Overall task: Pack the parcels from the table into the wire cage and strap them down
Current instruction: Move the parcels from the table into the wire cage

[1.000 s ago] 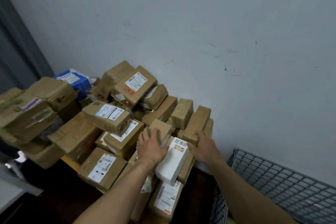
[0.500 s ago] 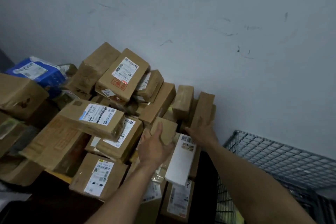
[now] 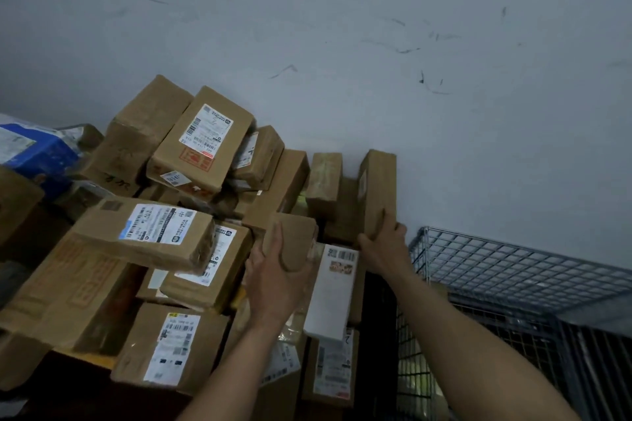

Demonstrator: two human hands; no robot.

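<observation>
The left hand [image 3: 273, 287], fingers curled, holds a small brown parcel [image 3: 295, 239] at the front of the parcel heap [image 3: 164, 239], while the right hand [image 3: 384, 248] grips the lower end of a tall upright parcel [image 3: 378, 188] against the wall [image 3: 342, 27] (wire cage [image 3: 513, 263] just to its right).

Dark table [image 3: 65, 395]; brown labelled parcels [image 3: 171, 345] heaped on it, against wall [image 3: 342, 27].

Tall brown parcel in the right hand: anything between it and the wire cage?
Nothing visible. The right hand grips the tall brown parcel, rightmost in the pile; the wire cage stands directly to its right, lower, no parcel between.
</observation>
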